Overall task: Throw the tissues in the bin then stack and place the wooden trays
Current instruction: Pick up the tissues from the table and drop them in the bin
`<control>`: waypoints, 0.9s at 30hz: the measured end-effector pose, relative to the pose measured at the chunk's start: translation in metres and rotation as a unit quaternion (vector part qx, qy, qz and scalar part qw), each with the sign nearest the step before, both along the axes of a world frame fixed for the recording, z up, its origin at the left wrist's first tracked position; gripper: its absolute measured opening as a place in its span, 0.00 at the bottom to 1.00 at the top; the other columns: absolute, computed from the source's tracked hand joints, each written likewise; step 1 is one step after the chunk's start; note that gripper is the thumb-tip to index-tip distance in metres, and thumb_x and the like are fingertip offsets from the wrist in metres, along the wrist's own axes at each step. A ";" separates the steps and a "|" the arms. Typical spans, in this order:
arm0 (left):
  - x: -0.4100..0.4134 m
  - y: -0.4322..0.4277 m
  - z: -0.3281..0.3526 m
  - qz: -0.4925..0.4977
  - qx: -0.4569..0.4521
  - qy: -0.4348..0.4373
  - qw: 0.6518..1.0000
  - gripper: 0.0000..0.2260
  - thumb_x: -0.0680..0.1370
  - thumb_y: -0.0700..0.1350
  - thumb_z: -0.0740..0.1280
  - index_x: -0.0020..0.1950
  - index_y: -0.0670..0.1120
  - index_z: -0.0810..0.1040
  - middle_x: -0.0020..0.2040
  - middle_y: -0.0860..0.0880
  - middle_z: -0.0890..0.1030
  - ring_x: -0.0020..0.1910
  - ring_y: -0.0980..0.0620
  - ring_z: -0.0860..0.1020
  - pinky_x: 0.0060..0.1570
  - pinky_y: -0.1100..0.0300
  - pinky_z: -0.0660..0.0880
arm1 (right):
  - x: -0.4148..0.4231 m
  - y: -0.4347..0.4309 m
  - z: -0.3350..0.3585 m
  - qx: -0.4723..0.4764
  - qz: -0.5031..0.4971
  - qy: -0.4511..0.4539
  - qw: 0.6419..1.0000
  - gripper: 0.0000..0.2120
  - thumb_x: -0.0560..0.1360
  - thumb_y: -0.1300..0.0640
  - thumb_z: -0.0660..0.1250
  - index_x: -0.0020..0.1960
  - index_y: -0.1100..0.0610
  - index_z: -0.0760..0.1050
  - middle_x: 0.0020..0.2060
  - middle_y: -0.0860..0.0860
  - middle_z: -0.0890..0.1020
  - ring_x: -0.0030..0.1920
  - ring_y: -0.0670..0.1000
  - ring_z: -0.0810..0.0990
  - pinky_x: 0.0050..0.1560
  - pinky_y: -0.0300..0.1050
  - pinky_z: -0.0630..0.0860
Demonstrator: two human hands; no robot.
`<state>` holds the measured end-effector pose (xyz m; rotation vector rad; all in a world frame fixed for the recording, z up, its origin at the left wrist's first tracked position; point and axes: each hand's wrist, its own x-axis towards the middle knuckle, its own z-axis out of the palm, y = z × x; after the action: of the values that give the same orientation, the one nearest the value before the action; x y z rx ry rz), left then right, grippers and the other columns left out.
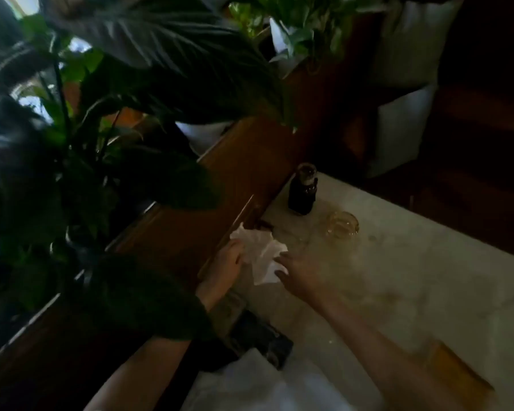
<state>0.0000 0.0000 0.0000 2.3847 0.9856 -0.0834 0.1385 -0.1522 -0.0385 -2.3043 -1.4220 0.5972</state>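
Observation:
A crumpled white tissue [261, 256] lies on the pale marble table [413, 277], close to the wooden ledge on the left. My left hand [227, 262] touches the tissue's left edge, fingers curled on it. My right hand [297, 274] rests on the tissue's right edge with fingers spread. A yellowish wooden tray [457, 378] shows partly at the lower right, under my right forearm. No bin is in view.
A dark bottle [303, 191] and a glass ashtray [340, 225] stand beyond the tissue. A wooden planter ledge [244, 170] with large leafy plants [101, 143] runs along the left. A dark object [258, 339] and white cloth [255, 387] lie near me.

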 end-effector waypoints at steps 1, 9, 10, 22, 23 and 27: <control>0.004 0.010 -0.004 -0.021 -0.035 0.000 0.999 0.15 0.81 0.39 0.59 0.67 0.45 0.74 0.71 0.45 0.71 0.69 0.48 0.70 0.69 0.54 0.70 | -0.008 0.012 -0.004 0.002 0.000 -0.010 1.000 0.18 0.78 0.51 0.63 0.68 0.50 0.73 0.68 0.52 0.76 0.64 0.53 0.76 0.62 0.47 0.73; 0.035 0.035 -0.035 -0.049 -0.119 0.069 0.989 0.17 0.83 0.45 0.54 0.70 0.41 0.70 0.71 0.41 0.71 0.69 0.43 0.70 0.68 0.56 0.66 | -0.032 0.039 -0.036 -0.050 -0.030 -0.090 0.994 0.27 0.77 0.59 0.65 0.75 0.56 0.63 0.75 0.57 0.63 0.75 0.59 0.60 0.75 0.54 0.58; 0.032 0.037 -0.039 -0.064 -0.083 0.064 0.992 0.18 0.83 0.47 0.55 0.71 0.43 0.70 0.71 0.42 0.71 0.70 0.44 0.69 0.70 0.53 0.64 | -0.034 0.039 -0.038 -0.055 -0.037 -0.092 0.994 0.28 0.78 0.59 0.64 0.76 0.56 0.60 0.76 0.58 0.61 0.77 0.60 0.56 0.76 0.55 0.53; 0.014 0.039 -0.042 0.014 -0.088 0.007 0.996 0.09 0.80 0.41 0.62 0.53 0.40 0.81 0.60 0.40 0.79 0.61 0.42 0.75 0.63 0.49 0.73 | -0.030 0.032 -0.035 -0.034 -0.122 -0.033 0.991 0.12 0.76 0.64 0.65 0.59 0.58 0.78 0.60 0.56 0.78 0.58 0.56 0.78 0.53 0.46 0.75; 0.013 0.037 -0.039 0.018 -0.094 0.017 0.995 0.09 0.78 0.40 0.64 0.55 0.40 0.81 0.60 0.40 0.78 0.61 0.42 0.75 0.63 0.50 0.74 | -0.029 0.030 -0.033 -0.021 -0.127 -0.028 0.991 0.12 0.76 0.64 0.65 0.58 0.59 0.79 0.59 0.57 0.80 0.57 0.56 0.79 0.53 0.46 0.75; 0.010 0.024 -0.031 0.001 -0.078 0.023 0.997 0.11 0.76 0.37 0.64 0.57 0.40 0.79 0.62 0.39 0.76 0.61 0.40 0.75 0.62 0.51 0.74 | -0.029 -0.001 -0.023 0.080 -0.181 0.025 0.980 0.08 0.75 0.67 0.65 0.51 0.62 0.81 0.50 0.59 0.82 0.49 0.57 0.81 0.49 0.45 0.77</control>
<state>0.0100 0.0239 -0.0314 2.2476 0.9659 -0.2075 0.1091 -0.1536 -0.0611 -2.3185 -0.9527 0.4108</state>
